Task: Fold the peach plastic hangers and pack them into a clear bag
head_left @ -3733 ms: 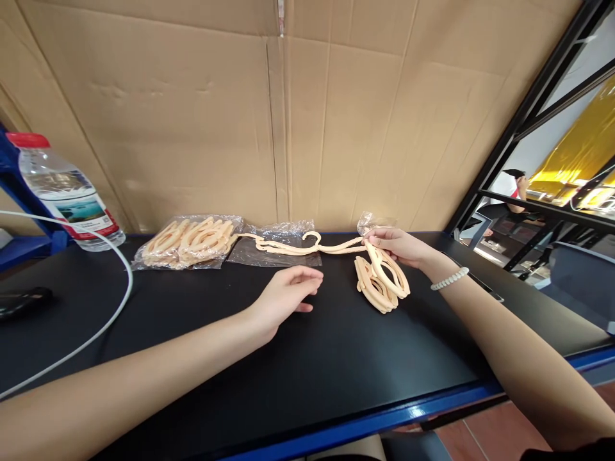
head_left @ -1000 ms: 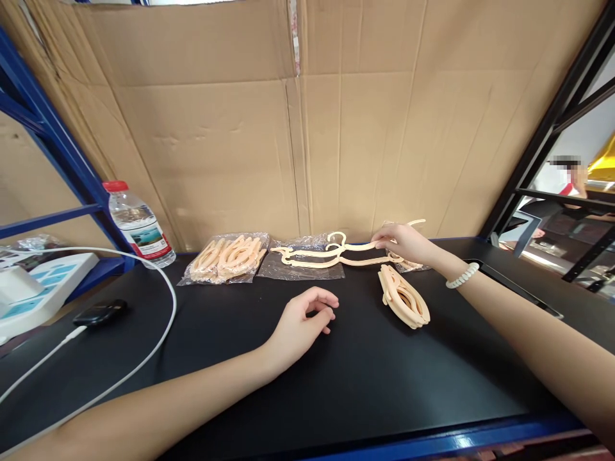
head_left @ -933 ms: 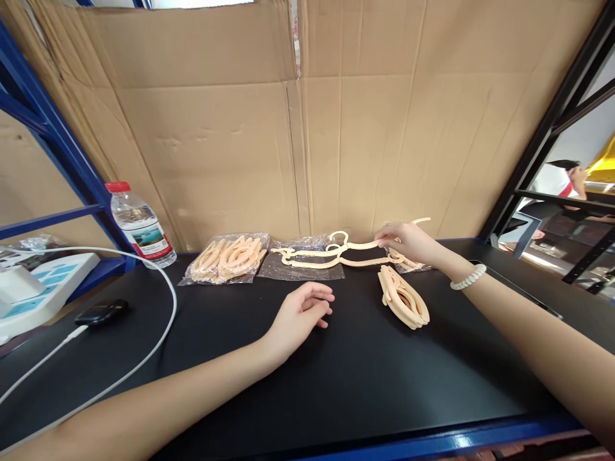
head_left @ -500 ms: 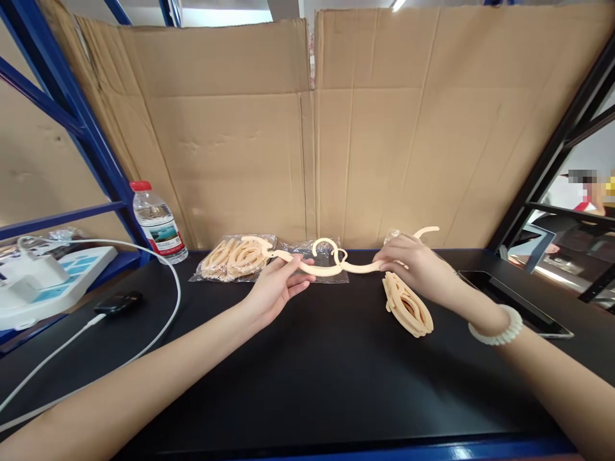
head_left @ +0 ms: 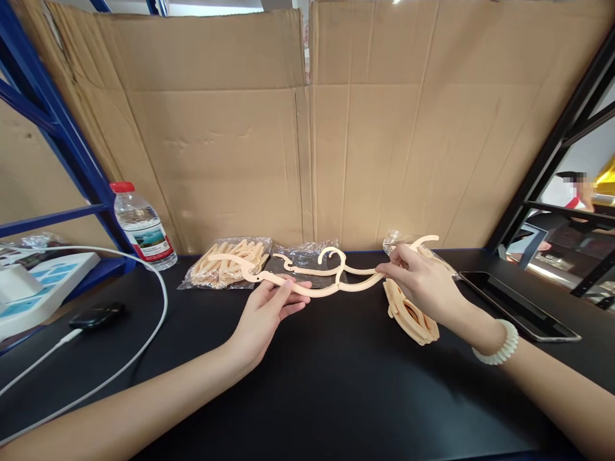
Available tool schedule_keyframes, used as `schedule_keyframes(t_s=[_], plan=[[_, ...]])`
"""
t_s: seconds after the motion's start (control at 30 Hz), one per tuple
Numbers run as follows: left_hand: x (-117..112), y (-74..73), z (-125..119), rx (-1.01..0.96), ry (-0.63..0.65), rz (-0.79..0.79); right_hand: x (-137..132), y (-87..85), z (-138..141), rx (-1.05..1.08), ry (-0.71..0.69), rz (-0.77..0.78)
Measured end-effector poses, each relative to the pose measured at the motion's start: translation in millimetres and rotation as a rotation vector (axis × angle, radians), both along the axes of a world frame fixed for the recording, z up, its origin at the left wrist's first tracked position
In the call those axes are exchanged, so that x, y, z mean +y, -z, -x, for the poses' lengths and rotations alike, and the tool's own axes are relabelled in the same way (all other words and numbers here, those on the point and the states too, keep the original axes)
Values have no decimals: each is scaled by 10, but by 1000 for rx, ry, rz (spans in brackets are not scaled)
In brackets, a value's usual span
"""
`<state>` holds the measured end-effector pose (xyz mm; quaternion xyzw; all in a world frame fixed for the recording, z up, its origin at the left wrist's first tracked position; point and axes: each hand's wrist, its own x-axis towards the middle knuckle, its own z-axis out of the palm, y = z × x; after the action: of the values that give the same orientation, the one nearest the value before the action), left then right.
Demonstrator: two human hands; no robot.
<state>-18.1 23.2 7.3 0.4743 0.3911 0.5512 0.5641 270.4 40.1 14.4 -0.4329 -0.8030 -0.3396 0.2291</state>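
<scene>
A beige folding clothes hanger [head_left: 321,293] is held up above the black table, its arms spread and its hook upward in the middle. My left hand [head_left: 262,317] pinches the left arm between thumb and fingers. On the other side, my right hand [head_left: 419,276] grips the right arm, part of which the fingers hide. Just below that hand lies a stack of folded beige hangers [head_left: 408,319]. Behind my left hand, a clear plastic bag of beige hangers [head_left: 228,264] rests on the table.
A flat clear bag [head_left: 305,255] lies behind the hanger. A water bottle [head_left: 144,227], a white power strip [head_left: 45,288], a black device [head_left: 98,315] and a cable [head_left: 163,310] are on the left. At right lies a tablet [head_left: 516,307]. Cardboard [head_left: 230,147] walls the back.
The hanger has tilted and turned between my hands, so more of its arms and hook now shows. My left hand has come slightly nearer and lower. The camera view has shifted a little.
</scene>
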Motion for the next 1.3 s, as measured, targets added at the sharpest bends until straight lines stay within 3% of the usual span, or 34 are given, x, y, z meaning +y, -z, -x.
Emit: schedule_keyframes(t_s=[0.2,0.43,0.53,0.7,0.8,1.07,1.3], plan=[[57,64,42,6,-1,8,20,70,-6,70,37,65],[57,-23,59,-13,15,-10,23,-49,-94,286,149,154],[47,-41,64,-30,15,-18,-9,-98,-56,471,35,237],[27,-32,51,-30,23,3,-67,-142,92,1093,-301,582],[12,-31,26,-21,30,37,-94,-143,164,1307,-387,660],[-30,-20,-11,-54,35,85,-87,-63,185,1439,-422,567],[-27,-27,18,-62,30,63,-116,-77,238,1424,-423,664]])
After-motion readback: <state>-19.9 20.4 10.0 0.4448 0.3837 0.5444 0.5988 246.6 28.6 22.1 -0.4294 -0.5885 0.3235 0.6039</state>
